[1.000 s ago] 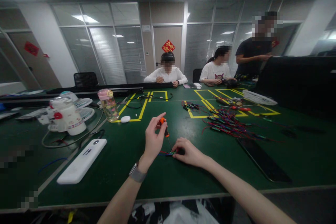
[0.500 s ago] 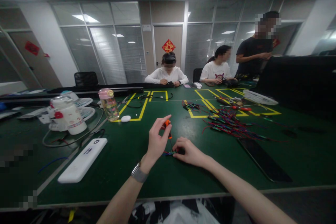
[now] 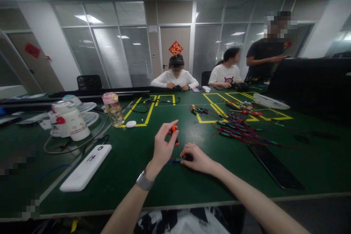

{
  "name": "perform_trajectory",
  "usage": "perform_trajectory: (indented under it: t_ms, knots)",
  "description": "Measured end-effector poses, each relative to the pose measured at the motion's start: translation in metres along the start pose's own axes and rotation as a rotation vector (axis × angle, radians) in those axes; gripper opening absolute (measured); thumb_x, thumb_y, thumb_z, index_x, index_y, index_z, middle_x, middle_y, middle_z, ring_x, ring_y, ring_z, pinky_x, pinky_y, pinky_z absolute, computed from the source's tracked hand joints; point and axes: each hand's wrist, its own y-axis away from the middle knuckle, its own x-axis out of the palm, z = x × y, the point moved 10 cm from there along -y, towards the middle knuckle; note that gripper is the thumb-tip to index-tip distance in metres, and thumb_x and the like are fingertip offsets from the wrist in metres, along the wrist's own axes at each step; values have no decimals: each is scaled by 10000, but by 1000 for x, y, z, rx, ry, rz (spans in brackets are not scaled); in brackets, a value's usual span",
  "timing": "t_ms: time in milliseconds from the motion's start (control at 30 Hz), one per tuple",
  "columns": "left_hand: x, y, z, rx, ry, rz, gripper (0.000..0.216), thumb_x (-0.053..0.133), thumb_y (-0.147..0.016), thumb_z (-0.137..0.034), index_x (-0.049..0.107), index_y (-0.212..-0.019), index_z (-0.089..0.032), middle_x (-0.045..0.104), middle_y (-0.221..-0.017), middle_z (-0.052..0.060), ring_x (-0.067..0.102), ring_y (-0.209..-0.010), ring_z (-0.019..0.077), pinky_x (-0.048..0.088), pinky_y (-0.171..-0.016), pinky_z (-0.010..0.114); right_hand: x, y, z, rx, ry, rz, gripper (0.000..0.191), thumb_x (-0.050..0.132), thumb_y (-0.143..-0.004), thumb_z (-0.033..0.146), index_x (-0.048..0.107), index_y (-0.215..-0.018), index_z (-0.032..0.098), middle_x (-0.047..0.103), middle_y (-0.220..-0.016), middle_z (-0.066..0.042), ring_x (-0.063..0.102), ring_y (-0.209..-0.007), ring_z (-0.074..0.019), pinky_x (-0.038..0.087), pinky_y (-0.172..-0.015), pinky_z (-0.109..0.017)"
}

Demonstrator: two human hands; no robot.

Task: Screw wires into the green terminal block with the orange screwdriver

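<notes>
My left hand (image 3: pixel 162 146) is raised over the green table (image 3: pixel 131 175), thumb and fingers pinched on the orange-and-black handle of a small screwdriver (image 3: pixel 174 134) that stands upright, tip down. My right hand (image 3: pixel 197 158) lies on the table just right of it, fingers closed on a small component (image 3: pixel 178 159) with red and blue wires. The screwdriver tip meets that component. A watch sits on my left wrist.
A white power bank (image 3: pixel 85 168) lies at left, near a white jug (image 3: pixel 71 120), a pink-lidded bottle (image 3: pixel 113 109) and cables. A pile of wired components (image 3: pixel 238 128) and a dark phone (image 3: pixel 275 166) lie at right. Three people are at the far end.
My left hand's fingers have shifted on the screwdriver handle, and the handle has moved slightly right. My right hand has stayed on the component.
</notes>
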Motion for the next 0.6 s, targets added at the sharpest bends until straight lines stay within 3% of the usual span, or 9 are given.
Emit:
perform_trajectory:
  t_ms: [333,500,600]
  knots:
    - [6,1,-5,17,-20,44,302,543,-926,-216,603,-1220,-238,617,-986,40,603,-893,156,513,-769,271,-2,0,1,-13,4,-17,129,755,-709,110,706,-812,169,667,-796,-31,593,-796,-190,426,-767,-309]
    - [15,2,-4,-12,109,142,351,451,-967,-217,546,-1303,-244,616,-1137,75,631,-939,164,521,-828,302,-2,0,1,-1,0,-3,122,754,-721,141,706,-829,174,668,-805,-30,591,-805,-192,431,-776,-318]
    - [8,0,-6,-7,70,87,309,520,-937,-232,601,-1234,-247,617,-1029,52,618,-878,157,518,-770,280,-3,1,2,7,-6,-4,113,746,-727,138,703,-825,173,668,-800,-32,591,-800,-192,433,-778,-322]
